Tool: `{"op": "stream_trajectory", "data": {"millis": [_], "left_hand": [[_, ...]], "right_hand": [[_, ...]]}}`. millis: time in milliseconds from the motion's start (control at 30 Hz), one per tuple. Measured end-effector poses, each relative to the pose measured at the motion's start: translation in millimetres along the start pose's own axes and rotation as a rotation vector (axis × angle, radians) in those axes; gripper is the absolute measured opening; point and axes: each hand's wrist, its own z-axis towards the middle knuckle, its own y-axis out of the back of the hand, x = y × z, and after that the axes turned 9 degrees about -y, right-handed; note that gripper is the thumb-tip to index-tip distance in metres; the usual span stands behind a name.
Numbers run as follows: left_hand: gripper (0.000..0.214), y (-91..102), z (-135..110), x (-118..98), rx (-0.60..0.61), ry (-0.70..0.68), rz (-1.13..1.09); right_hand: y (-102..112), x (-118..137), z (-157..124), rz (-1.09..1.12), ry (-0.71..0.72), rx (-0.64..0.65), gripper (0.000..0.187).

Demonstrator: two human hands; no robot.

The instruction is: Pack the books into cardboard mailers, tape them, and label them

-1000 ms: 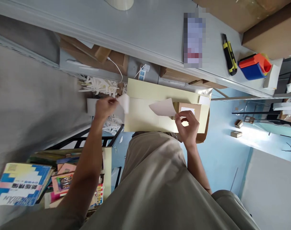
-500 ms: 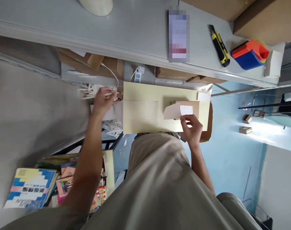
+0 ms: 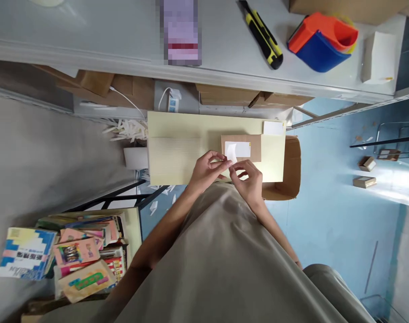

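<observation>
My left hand (image 3: 207, 169) and my right hand (image 3: 249, 177) meet at the near edge of a small cardboard box (image 3: 256, 154). Fingertips of both hands are pinched together around the lower end of a small curled white paper slip (image 3: 232, 152). Behind the slip, a white label (image 3: 244, 149) with a yellow mark at its corner shows against the box top; whether it lies fully flat I cannot tell. The box rests on a pale yellow board (image 3: 177, 154). Another white label (image 3: 272, 128) lies at the board's far right corner.
On the grey shelf (image 3: 106, 40) ahead are a pixelated phone-like shape (image 3: 180, 33), a utility knife (image 3: 261, 35), an orange-and-blue tape dispenser (image 3: 322, 42) and a white label stack (image 3: 379, 58). Paper strips (image 3: 130, 130) heap left of the board. Books (image 3: 80, 251) lie lower left; an open carton (image 3: 292, 168) stands right.
My left hand has come from the paper-strip heap to my right hand. The sheet my right hand held curled up before the box is down; a small white slip is now between the hands. The view shifted.
</observation>
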Motion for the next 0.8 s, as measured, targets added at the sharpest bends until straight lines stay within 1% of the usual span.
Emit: {"op": "stream_trajectory", "data": {"millis": [133, 233, 333, 433, 500, 567, 667, 733, 800], "left_hand": [[0.059, -43.8, 4, 22, -0.145, -0.04, 0.083], [0.055, -69.8, 8, 37, -0.255, -0.045, 0.108], [0.051, -86.0, 12, 48, -0.365, -0.062, 0.121], [0.048, -94.8, 14, 53, -0.449, -0.101, 0.145], [0.047, -99.1, 12, 54, -0.469, -0.106, 0.153], [0.045, -103.3, 9, 55, -0.477, -0.099, 0.134], [0.043, -109.5, 4, 56, -0.504, -0.081, 0.1], [0.044, -112.0, 2, 58, -0.516, -0.073, 0.108], [0.043, -111.8, -1, 61, -0.518, -0.073, 0.128]], "right_hand": [[24, -28, 7, 0.042, -0.03, 0.092, 0.026], [43, -48, 12, 0.07, -0.049, 0.141, 0.031], [67, -73, 21, 0.119, -0.088, 0.168, 0.035], [90, -104, 38, 0.166, -0.184, 0.086, 0.039], [99, -124, 50, 0.208, -0.256, 0.063, 0.043], [102, -141, 59, 0.271, -0.325, 0.137, 0.049], [96, -156, 66, 0.36, -0.41, 0.289, 0.056], [91, -161, 67, 0.389, -0.44, 0.336, 0.058], [87, -163, 67, 0.4, -0.449, 0.354, 0.057]]}}
